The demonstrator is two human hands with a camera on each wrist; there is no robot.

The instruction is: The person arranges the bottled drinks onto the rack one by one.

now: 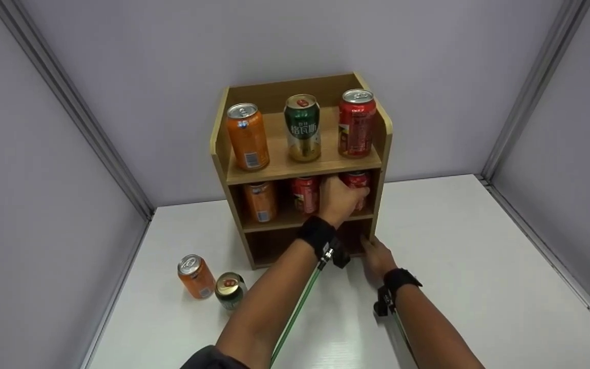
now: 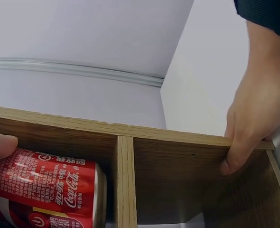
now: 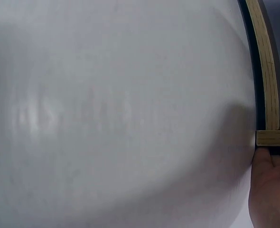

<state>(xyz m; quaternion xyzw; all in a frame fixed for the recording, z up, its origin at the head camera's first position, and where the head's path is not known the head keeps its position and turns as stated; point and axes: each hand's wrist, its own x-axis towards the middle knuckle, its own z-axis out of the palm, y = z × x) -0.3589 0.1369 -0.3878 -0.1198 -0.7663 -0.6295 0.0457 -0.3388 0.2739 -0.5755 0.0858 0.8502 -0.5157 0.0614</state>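
Observation:
In the head view my left hand (image 1: 341, 200) reaches into the right end of the middle tier of a wooden shelf (image 1: 277, 133). It grips a red Coca-Cola can (image 1: 359, 179) there; the left wrist view has the thumb (image 2: 0, 146) against that can (image 2: 59, 190). Low at the shelf's right side, my right hand (image 1: 378, 260) holds the side panel (image 2: 187, 137), its thumb on the inner face in the left wrist view. Another red can (image 1: 305, 195) and an orange can (image 1: 260, 201) stand on the same tier.
On the top tier are an orange can (image 1: 248, 136), a green-and-gold can (image 1: 303, 128) and a red can (image 1: 357, 123). Left of the shelf, an orange can (image 1: 196, 277) and a green can (image 1: 230, 290) stand on the white table (image 1: 454, 246). Walls rise behind and at both sides.

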